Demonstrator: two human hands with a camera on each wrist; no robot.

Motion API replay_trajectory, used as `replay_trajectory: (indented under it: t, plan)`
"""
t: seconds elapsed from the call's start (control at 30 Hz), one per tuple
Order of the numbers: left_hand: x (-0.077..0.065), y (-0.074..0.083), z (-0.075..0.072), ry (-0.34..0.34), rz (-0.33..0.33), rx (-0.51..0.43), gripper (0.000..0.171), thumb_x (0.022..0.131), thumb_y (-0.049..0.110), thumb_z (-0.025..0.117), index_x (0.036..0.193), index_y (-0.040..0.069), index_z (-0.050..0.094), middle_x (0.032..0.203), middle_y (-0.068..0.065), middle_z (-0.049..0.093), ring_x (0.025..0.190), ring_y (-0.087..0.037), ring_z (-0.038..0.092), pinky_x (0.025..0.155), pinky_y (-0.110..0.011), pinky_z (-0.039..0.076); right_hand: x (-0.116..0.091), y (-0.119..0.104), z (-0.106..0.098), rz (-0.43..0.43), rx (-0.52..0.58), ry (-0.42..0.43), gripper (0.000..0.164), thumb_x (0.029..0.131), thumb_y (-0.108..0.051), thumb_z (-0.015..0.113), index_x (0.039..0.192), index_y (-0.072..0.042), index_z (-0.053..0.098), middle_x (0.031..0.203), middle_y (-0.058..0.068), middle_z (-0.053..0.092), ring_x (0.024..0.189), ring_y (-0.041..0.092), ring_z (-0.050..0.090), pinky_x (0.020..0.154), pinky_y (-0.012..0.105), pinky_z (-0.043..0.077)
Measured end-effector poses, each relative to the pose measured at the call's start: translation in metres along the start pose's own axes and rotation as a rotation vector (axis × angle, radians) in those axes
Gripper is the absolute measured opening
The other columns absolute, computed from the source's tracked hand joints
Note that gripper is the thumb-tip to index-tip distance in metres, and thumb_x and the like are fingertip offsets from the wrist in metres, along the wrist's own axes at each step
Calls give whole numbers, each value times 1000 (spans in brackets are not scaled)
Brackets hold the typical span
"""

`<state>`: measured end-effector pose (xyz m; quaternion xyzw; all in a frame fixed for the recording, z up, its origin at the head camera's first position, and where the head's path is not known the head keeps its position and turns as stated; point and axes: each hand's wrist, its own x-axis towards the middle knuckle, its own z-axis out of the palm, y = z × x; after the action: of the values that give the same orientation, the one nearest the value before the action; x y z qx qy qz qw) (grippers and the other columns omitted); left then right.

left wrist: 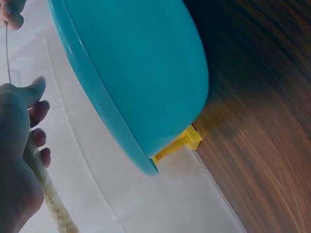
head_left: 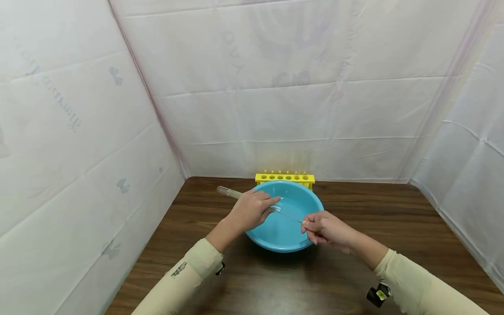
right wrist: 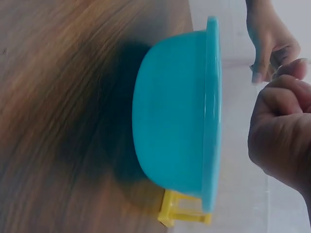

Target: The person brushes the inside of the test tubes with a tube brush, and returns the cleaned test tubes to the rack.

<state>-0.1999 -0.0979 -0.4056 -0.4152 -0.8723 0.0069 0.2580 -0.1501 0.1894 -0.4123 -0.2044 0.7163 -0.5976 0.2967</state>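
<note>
Over the blue basin, my left hand grips a clear test tube that slants with its closed end out to the left. Inside the tube lie the pale bristles of a test tube brush. Its thin twisted wire handle comes out of the tube's mouth, beside the left thumb. My right hand pinches the far end of that wire between thumb and forefinger, above the basin's right rim. Part of the tube is hidden by the left fingers.
Behind the basin stands a yellow test tube rack, with faint clear tubes in its right part. The brown wooden table is enclosed by white sheeting at the back and both sides.
</note>
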Motion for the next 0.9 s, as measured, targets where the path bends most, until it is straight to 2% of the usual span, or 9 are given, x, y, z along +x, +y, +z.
replay_trajectory:
  t: [0.1,0.17,0.4,0.5,0.57,0.63,0.73,0.83,0.9]
  plan:
    - [1,0,1,43,25,28,33,100,28,77,133,22,77,102,4,82,97,-12,76,93,-32,62,1,1,0,20,88,-42,34,115,-26,47,105,3,62,66,-7,59,49,4,40,49,24,26]
    - [1,0,1,54,34,35,33,100,28,77,132,22,77,102,5,82,97,-12,76,93,-31,62,2,3,0,19,76,-39,35,115,-27,48,106,5,62,66,-7,59,49,4,41,48,24,26]
    - [1,0,1,66,65,43,33,99,29,79,131,22,78,100,6,81,95,-11,75,89,-30,62,4,15,-4,4,-128,28,56,115,-35,49,95,16,60,63,-2,62,52,7,51,48,22,38]
    - [1,0,1,43,69,9,31,99,30,78,130,22,78,102,7,82,96,-11,76,90,-30,62,2,17,-5,-4,-207,71,60,115,-37,49,88,15,60,61,0,58,52,10,51,48,25,39]
    - [2,-1,1,15,57,-45,29,100,31,77,127,22,80,105,7,83,96,-10,77,87,-30,63,2,17,-3,-41,-293,121,56,114,-36,51,83,9,62,59,0,55,52,10,50,48,26,40]
    - [2,-2,0,-32,33,-123,27,100,33,76,125,22,81,108,7,84,94,-8,77,79,-27,63,3,18,1,-148,-472,186,48,113,-32,54,79,0,64,57,-4,51,52,6,49,49,24,41]
    - [4,-4,-3,-122,-9,-243,27,101,37,75,122,22,82,108,7,84,82,-5,75,67,-21,57,6,18,6,-426,-936,325,40,113,-30,56,78,-12,64,56,-9,46,51,1,42,50,19,39]
    - [6,-5,-5,-212,-43,-326,29,102,40,73,123,22,82,102,8,84,69,0,66,60,-17,49,11,20,9,-751,-1383,535,45,117,-33,43,82,-14,65,57,-8,51,51,3,43,48,17,38]
    - [7,-5,-5,-256,-64,-360,30,102,42,72,124,22,82,97,8,83,64,2,59,59,-17,46,15,20,9,-889,-1520,625,54,118,-37,30,83,-14,64,59,-4,55,51,7,46,46,18,39]
